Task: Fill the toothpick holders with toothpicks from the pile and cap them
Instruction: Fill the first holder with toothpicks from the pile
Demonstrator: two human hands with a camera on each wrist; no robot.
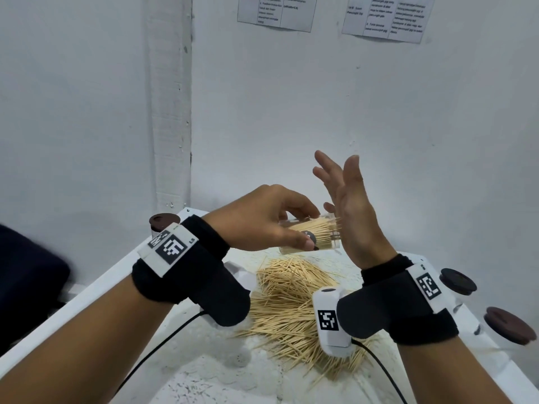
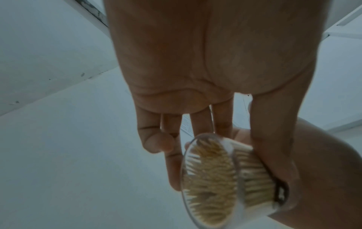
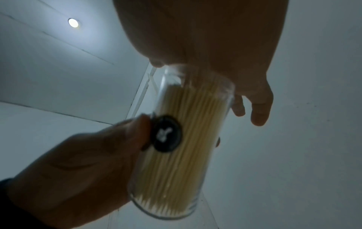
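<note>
My left hand (image 1: 271, 225) grips a clear toothpick holder (image 1: 316, 236) on its side above the table, its mouth toward the right. The holder (image 3: 176, 147) is packed with toothpicks and bears a round black sticker (image 3: 166, 134). Toothpick tips stick out of its mouth and meet the flat palm of my right hand (image 1: 350, 211), whose fingers are straight and spread upward. In the left wrist view the holder (image 2: 221, 182) shows its clear base, with my left hand (image 2: 195, 108) curled round it. A big loose pile of toothpicks (image 1: 294, 310) lies on the white table (image 1: 204, 383) beneath both hands.
Two dark brown caps sit at the table's right edge (image 1: 458, 281) (image 1: 509, 325). Another brown cap (image 1: 163, 221) tops something at the far left corner, behind my left wrist. White walls close off the back, with printed sheets (image 1: 277, 11) taped up high.
</note>
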